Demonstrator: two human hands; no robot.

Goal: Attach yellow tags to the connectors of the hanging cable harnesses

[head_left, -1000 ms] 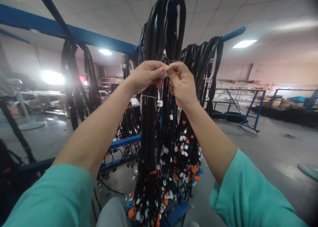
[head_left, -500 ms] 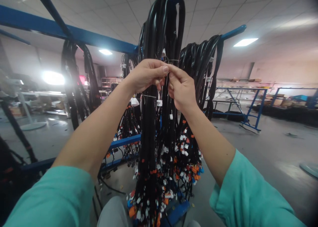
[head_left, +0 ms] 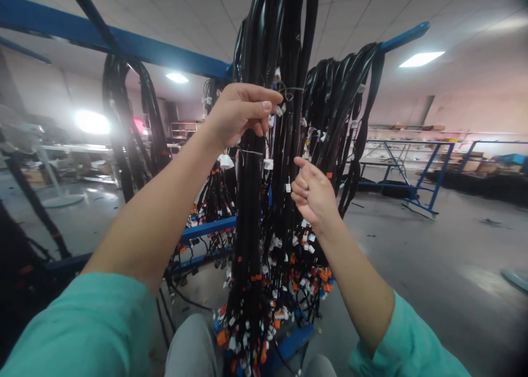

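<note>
A thin tie wire (head_left: 293, 89) with a small loop runs around a tall hanging bundle of black wiring harnesses (head_left: 249, 201). My left hand (head_left: 241, 113) is in front of the bundle, its index finger stretched to the loop and its thumb just below; I see nothing held between them. Lower and to the right, my right hand (head_left: 315, 194) is apart from the wire. Its index finger points out and its other fingers curl loosely, with nothing visible in them. Another tie wire (head_left: 249, 152) crosses the bundle under my left hand.
More harnesses (head_left: 338, 102) hang on a blue rack arm (head_left: 406, 37) at the right, others (head_left: 148, 118) at the left. White and orange connectors (head_left: 264, 316) dangle at the bottom. A blue rack bar (head_left: 210, 227) crosses behind. Another blue frame (head_left: 433, 179) stands farther right.
My hands were together at the tie wire. My right hand has come away, down and to the right, while my left stays near the wire. The wire's loop now shows.
</note>
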